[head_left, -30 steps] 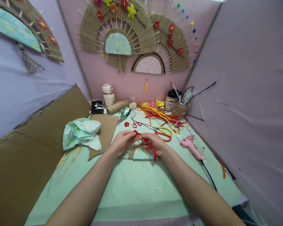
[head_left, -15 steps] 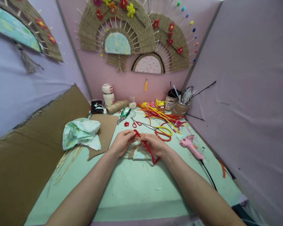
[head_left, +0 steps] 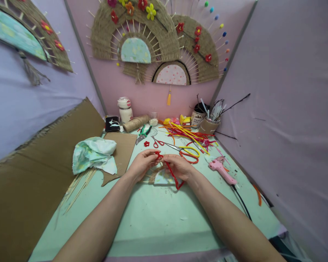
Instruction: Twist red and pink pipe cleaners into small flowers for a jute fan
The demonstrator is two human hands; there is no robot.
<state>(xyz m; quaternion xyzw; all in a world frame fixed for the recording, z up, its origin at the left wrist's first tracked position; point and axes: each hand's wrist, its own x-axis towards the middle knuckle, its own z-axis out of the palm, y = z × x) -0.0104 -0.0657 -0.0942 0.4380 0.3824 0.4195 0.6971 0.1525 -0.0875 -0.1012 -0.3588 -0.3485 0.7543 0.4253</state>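
Between my hands is a red pipe cleaner (head_left: pixel 171 172), its upper end curled into small loops. My left hand (head_left: pixel 142 164) pinches the looped end with thumb and fingers. Closed round the stem just beside the loops is my right hand (head_left: pixel 178 166), and the free length hangs below it with a bend at the bottom. Under both hands lies a small half-round fan (head_left: pixel 164 177) with a twine band and a pale green cloth centre; the hands hide its upper part. A finished red pipe-cleaner flower (head_left: pixel 147 144) rests on the table beyond my left hand.
Past my hands lie small red scissors (head_left: pixel 157 142), yellow-and-red scissors (head_left: pixel 190 151), green-handled pruners (head_left: pixel 143 134) and a heap of pipe cleaners (head_left: pixel 188 134). A pink glue gun (head_left: pixel 222 171) with its cord is at right. Cloth (head_left: pixel 94 154), sticks (head_left: pixel 80 185) and cardboard (head_left: pixel 121 145) are at left.
The red loop at my left fingertips has been bent over and sits lower and rounder. My left fingers have shifted slightly around it; my right hand has barely moved.
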